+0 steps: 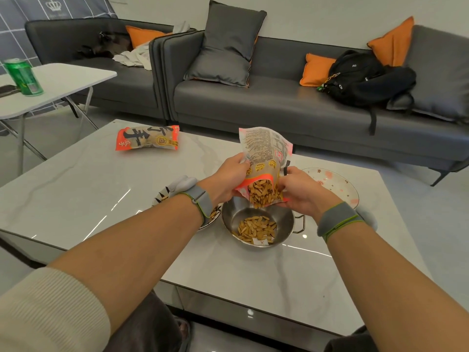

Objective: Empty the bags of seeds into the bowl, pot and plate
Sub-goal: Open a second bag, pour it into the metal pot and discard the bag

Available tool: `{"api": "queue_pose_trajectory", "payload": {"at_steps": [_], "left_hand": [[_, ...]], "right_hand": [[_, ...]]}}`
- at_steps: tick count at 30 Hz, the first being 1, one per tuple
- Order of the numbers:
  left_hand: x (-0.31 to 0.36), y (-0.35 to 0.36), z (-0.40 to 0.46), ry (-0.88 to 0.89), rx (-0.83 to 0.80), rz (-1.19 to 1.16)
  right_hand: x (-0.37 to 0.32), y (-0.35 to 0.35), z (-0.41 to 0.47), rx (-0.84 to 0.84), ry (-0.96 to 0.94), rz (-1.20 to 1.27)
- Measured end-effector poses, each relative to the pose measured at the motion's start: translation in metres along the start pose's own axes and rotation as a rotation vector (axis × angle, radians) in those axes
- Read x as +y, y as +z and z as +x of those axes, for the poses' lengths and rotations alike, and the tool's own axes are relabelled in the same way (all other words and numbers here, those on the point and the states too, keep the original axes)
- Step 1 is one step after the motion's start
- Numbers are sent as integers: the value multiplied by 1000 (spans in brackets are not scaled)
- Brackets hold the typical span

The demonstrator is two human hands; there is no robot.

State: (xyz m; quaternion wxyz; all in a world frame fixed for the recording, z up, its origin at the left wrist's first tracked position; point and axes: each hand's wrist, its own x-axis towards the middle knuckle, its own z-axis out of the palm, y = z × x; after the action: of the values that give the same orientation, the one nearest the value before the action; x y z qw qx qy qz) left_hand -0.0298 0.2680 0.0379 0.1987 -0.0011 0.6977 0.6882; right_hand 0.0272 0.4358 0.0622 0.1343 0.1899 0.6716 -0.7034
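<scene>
An opened seed bag (266, 158) is tipped mouth-down over a steel pot (284, 224). My left hand (228, 180) grips its left edge and my right hand (299, 191) grips its right edge near the mouth. Seeds (261, 195) spill from the mouth onto a pile of seeds (256, 228) in the pot. A bowl (162, 196) with seeds sits left of the pot, mostly hidden behind my left wrist. A floral plate (337, 184) lies to the right behind my right hand. A second, sealed seed bag (147, 138) lies flat at the table's far left.
The marble coffee table (101, 194) carries all of this. A grey sofa (279, 102) with cushions and a black backpack (365, 77) stands behind it. A white folding table (61, 80) at the left holds a green can (24, 77).
</scene>
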Motion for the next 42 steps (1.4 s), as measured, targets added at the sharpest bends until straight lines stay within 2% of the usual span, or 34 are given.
{"api": "queue_pose_trajectory", "payload": {"at_steps": [18,27,42], "left_hand": [[-2,2,-1,10,12,-16],[-3,11,-2,-19,10,-175],[-2,25,-9,-34,127,-197]], "right_hand": [[3,9,-1,37,-21,-32],[-2,5,-4,23,6,-1],[-5,11,-10,36,-8,13]]}}
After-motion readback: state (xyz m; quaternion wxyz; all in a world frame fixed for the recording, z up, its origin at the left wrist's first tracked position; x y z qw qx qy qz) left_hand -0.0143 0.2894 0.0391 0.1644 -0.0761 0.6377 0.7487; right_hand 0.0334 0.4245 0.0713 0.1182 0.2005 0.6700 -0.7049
